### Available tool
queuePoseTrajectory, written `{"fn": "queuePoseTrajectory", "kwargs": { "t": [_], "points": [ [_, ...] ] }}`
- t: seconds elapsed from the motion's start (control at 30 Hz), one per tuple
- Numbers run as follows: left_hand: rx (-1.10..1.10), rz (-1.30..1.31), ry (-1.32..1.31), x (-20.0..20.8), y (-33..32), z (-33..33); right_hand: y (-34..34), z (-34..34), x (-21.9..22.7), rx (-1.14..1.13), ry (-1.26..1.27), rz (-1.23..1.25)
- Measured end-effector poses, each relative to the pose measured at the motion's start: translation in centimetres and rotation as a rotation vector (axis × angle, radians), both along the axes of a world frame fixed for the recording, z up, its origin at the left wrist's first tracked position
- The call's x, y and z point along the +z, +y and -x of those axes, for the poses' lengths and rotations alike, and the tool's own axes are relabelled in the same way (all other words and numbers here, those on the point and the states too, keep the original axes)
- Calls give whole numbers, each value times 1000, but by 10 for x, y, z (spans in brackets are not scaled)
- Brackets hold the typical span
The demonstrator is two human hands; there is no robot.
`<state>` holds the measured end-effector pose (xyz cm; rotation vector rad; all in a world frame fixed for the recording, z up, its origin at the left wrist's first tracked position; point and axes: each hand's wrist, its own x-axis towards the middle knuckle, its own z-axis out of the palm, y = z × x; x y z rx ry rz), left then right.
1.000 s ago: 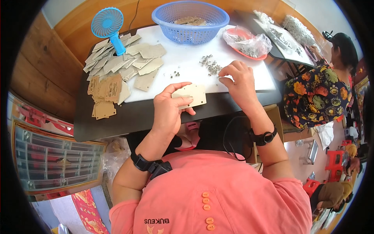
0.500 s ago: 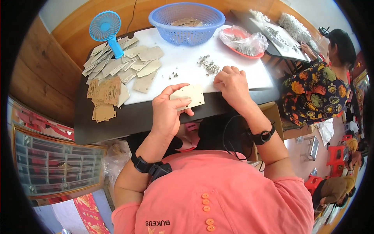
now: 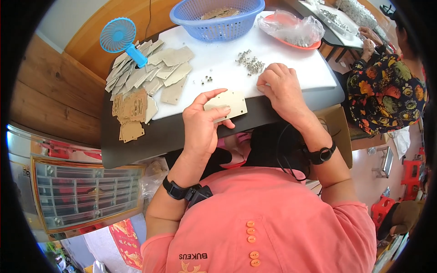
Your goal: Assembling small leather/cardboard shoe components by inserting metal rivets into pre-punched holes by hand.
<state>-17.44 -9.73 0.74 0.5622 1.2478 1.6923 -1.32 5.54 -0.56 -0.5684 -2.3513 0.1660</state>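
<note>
My left hand (image 3: pixel 204 117) holds a thin cream plate (image 3: pixel 233 104) with small holes along its edges, thumb on top and fingers beneath, above the table's front edge. To its right, my right hand (image 3: pixel 283 88) is closed in a pinch over the front of the white board (image 3: pixel 314 77); whatever the fingertips hold is hidden or too small to make out. Just beyond that hand lies a heap of small metal rivet-like pieces (image 3: pixel 250 63). A few loose metal pieces (image 3: pixel 207 79) lie beyond my left hand.
Many similar plates (image 3: pixel 150 68) are piled at the left, with browner ones (image 3: pixel 132 109) in front. A blue handheld fan (image 3: pixel 119 36) stands among them. Behind are a blue basket (image 3: pixel 218 27) and a red dish (image 3: pixel 291 41) under a plastic bag. A co-worker (image 3: pixel 382 91) sits at right.
The whole view has shifted slightly, moving the table and things a little across the picture. My left hand still holds the plate; my right hand stays pinched near the metal pieces.
</note>
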Motion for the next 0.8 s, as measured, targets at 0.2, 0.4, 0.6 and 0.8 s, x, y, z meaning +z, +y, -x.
{"fn": "queuePoseTrajectory", "kwargs": {
  "t": [0.2,0.4,0.6,0.8],
  "points": [
    [7,25,9,-2,1,2,-25,27,7,233,191,81],
    [-25,-33,-23,-6,-3,5,-30,32,-3,278,274,199],
    [-59,-107,-62,-11,-4,7,-34,32,-4,309,336,444],
    [-81,-168,-84,-17,-6,11,-38,33,-3,374,404,659]
  ]
}}
